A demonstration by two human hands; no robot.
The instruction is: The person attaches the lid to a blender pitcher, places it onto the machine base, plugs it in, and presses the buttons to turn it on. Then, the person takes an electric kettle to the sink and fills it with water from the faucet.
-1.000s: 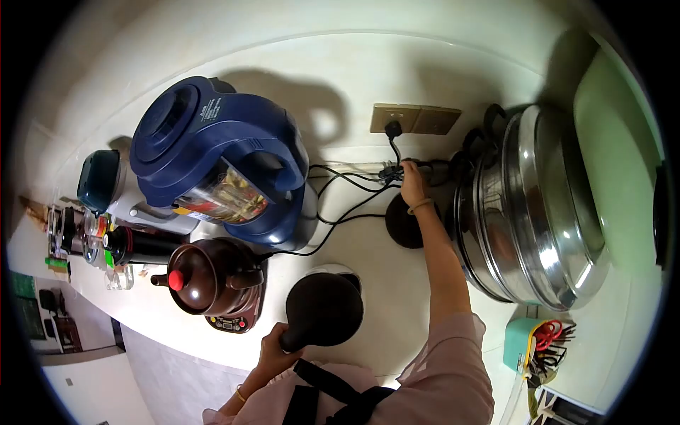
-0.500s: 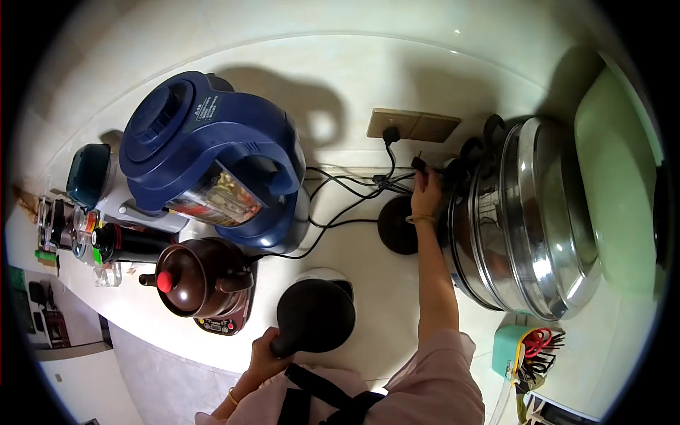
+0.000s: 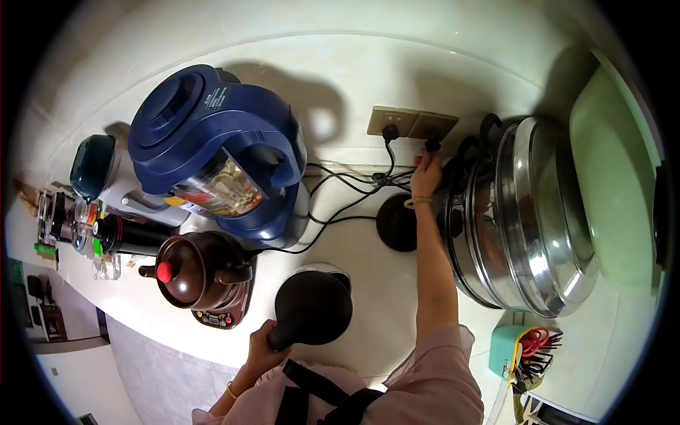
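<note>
My left hand [image 3: 263,348] is closed round the handle of a matte black kettle [image 3: 315,308], seen from above. A white round object [image 3: 327,268] shows partly behind the kettle. At the wall, my right hand [image 3: 426,177] grips a black plug [image 3: 433,145] against the right-hand wall socket [image 3: 443,125]; whether its pins are in cannot be seen. Another plug [image 3: 390,132] sits in the socket beside it. Below my right hand lies a round black base [image 3: 397,223], partly covered by my wrist.
A blue blender-like appliance [image 3: 248,113] stands at the left, near a brown pot [image 3: 202,273] with a red knob. Tangled black cords [image 3: 340,173] cross the counter. Stacked steel steamers [image 3: 524,219], a green lid-like panel [image 3: 616,177] and a teal utensil holder [image 3: 504,350] are at the right.
My right hand has moved up with the plug, from over the cords to the wall socket. My left hand stays on the kettle handle. The view has shifted slightly.
</note>
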